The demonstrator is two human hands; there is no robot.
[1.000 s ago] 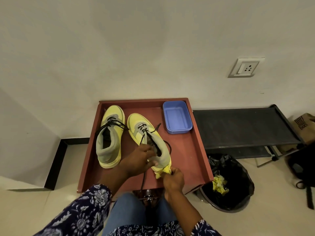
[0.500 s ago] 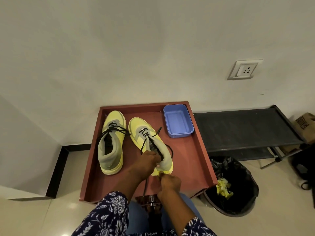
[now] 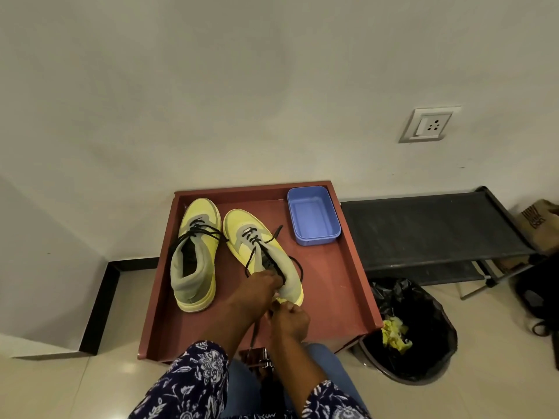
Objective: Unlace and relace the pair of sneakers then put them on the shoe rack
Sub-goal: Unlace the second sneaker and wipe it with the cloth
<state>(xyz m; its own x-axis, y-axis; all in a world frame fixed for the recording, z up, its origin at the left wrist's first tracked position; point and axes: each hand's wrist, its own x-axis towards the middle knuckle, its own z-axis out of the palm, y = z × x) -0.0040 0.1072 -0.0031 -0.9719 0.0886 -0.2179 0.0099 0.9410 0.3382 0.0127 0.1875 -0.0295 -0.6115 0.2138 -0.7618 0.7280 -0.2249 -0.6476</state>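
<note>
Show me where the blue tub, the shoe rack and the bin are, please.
blue tub (image 3: pixel 312 217): head view, on its inner floor.
shoe rack (image 3: pixel 423 228): head view, on its dark top shelf.
bin (image 3: pixel 435 358): head view, on its black liner.

Plain off-white wall (image 3: pixel 242 86) beyond the hands, socket plate (image 3: pixel 429 124) upper right. Glossy beige tile floor (image 3: pixel 60 388), black skirting (image 3: pixel 102 303) left. Lined bin (image 3: pixel 423 343) right of hands.

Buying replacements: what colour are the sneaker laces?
Black laces, clearest in the head view.
</note>
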